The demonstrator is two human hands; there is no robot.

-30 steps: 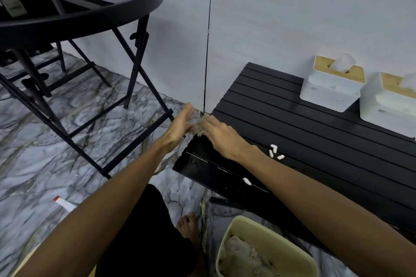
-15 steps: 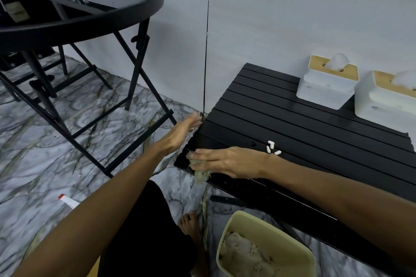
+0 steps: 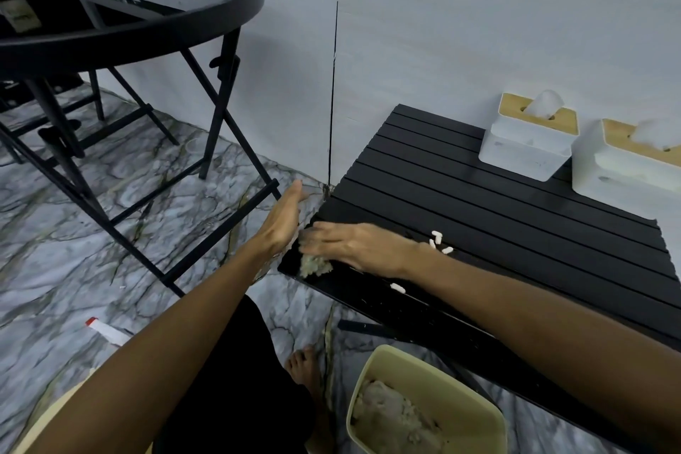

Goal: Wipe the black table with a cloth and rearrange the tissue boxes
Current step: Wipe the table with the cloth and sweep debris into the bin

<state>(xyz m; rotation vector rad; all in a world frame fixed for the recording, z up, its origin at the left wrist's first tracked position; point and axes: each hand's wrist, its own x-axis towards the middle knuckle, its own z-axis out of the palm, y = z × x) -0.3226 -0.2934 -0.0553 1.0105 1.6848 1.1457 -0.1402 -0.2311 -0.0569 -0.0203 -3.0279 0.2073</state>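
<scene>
A low black slatted table (image 3: 479, 203) stands against the wall at the right. My right hand (image 3: 353, 245) lies flat near its left front corner, pressing a small pale cloth (image 3: 313, 265) that shows under the fingers. My left hand (image 3: 283, 221) is held flat and upright beside the table's left edge, fingers together, holding nothing. Two white tissue boxes with wooden lids sit at the table's back: one (image 3: 527, 144) further left, the other (image 3: 626, 166) at the frame's right edge. Small white bits (image 3: 438, 241) lie on the slats near my right wrist.
A beige bin (image 3: 482, 413) holding a crumpled cloth stands on the marble floor below the table's front edge. A round black folding table (image 3: 125, 22) rises at the left, its legs spreading over the floor. My bare foot (image 3: 306, 369) is by the bin.
My right hand slid with the cloth from the table's left edge toward the front corner, then slightly back. My left hand stayed cupped beside the edge.
</scene>
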